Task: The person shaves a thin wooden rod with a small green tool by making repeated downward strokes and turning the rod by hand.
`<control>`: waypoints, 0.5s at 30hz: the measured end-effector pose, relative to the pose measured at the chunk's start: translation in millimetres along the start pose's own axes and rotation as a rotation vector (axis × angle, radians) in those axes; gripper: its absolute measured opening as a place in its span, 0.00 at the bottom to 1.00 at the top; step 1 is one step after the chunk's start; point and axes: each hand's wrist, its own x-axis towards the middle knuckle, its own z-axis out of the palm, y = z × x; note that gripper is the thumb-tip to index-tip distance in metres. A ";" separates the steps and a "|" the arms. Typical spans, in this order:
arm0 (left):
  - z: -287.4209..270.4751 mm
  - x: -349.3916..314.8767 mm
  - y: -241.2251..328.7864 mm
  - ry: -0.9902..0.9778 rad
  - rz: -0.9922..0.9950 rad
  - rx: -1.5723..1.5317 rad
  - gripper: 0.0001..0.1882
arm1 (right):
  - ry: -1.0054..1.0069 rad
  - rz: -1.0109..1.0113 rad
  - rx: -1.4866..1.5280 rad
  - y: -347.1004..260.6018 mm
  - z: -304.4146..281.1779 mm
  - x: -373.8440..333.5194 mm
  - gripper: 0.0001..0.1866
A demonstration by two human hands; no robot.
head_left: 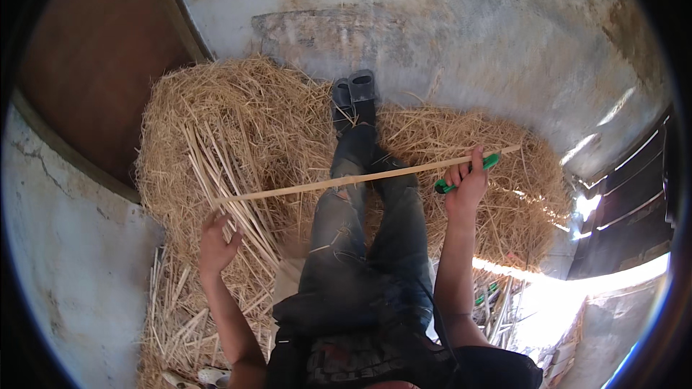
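A long, thin pale strip [317, 186], like split bamboo, spans from left to right above my legs. At its right part, my right hand [467, 186] is closed around a green-handled cutter [490, 161], with the strip running by its fingertips. The cutter's blade cannot be made out. Just below the strip's left end is my left hand [218, 245], its thumb apart from the curled fingers. The fingertips are close to that end, and whether they touch it is unclear. Beside this hand, a bundle of similar pale strips [216, 166] lies on the straw.
Dry straw [267, 108] is heaped on both sides of my outstretched legs [339, 216]. A stained wall [461, 36] curves round ahead, with a brown panel [94, 50] at the left. More loose sticks [173, 310] lie at lower left. Bright sunlight falls at lower right.
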 end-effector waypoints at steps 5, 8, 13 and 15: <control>5.1 -32.5 28.0 0.346 -0.103 -0.628 0.10 | 0.021 0.046 0.053 -9.7 -6.9 -17.6 0.17; -2.9 -34.2 52.3 0.522 -0.224 -0.752 0.09 | 0.013 0.078 0.054 -18.1 -26.9 -29.1 0.17; -39.6 -25.5 109.8 0.314 0.006 -0.629 0.11 | 0.021 0.060 0.068 -34.3 -46.7 -44.2 0.14; -48.1 -23.5 108.5 0.169 0.109 -0.676 0.13 | 0.007 0.082 0.095 -35.2 -69.5 -50.4 0.13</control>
